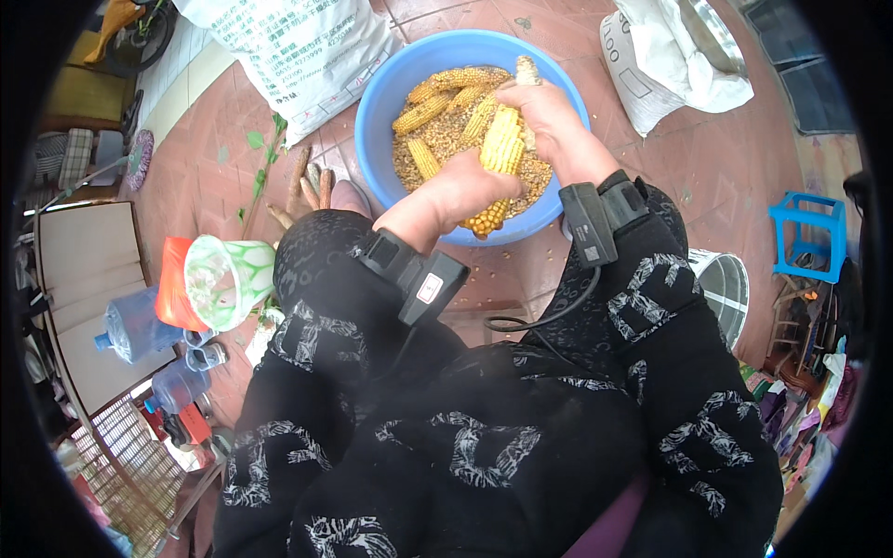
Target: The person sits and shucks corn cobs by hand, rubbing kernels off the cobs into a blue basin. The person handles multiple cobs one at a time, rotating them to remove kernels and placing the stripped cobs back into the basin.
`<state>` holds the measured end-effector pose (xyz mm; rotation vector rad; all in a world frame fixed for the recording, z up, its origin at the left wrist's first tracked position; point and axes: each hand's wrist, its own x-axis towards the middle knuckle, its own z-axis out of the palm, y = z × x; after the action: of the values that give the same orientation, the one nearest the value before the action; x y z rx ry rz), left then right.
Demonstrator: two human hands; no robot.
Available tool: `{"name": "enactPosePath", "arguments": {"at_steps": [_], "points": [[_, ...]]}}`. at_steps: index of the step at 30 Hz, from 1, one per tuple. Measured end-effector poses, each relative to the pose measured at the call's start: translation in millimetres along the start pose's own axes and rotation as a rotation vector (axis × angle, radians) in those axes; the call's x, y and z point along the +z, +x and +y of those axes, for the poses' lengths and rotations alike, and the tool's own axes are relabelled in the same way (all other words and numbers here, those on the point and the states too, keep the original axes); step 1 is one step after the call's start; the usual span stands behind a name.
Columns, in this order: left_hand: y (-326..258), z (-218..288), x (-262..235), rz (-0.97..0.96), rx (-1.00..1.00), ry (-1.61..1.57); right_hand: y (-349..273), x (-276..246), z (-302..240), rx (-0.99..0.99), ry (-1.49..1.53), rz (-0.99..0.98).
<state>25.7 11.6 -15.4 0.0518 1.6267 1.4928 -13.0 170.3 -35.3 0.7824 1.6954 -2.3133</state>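
Both hands clamped on one corn cob over the basin.
Left hand [465, 191] grips the lower end of the corn cob [499, 149]; right hand [544, 116] wraps its upper end. Cob sits tilted above the blue basin [381, 102], which holds loose kernels [446, 135] and further cobs [437, 98]. White printed sack [298, 46] lies just beside the basin; metal bucket [730, 288] near the right sleeve.
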Motion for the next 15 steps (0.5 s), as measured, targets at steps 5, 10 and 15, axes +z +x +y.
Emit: {"name": "enactPosePath", "arguments": {"at_steps": [5, 10, 15], "points": [[-2.6, -0.2, -0.6, -0.021, 0.034, -0.014, -0.8, 0.9, -2.3, -0.049, -0.009, 0.031], [8.4, -2.1, -6.4, 0.060, 0.017, 0.065, -5.0, 4.8, -5.2, -0.015, 0.042, -0.118], [13.4, -7.2, -2.2, 0.135, -0.053, 0.170, -2.7, 9.9, 1.0, -0.031, -0.024, -0.028]]}}
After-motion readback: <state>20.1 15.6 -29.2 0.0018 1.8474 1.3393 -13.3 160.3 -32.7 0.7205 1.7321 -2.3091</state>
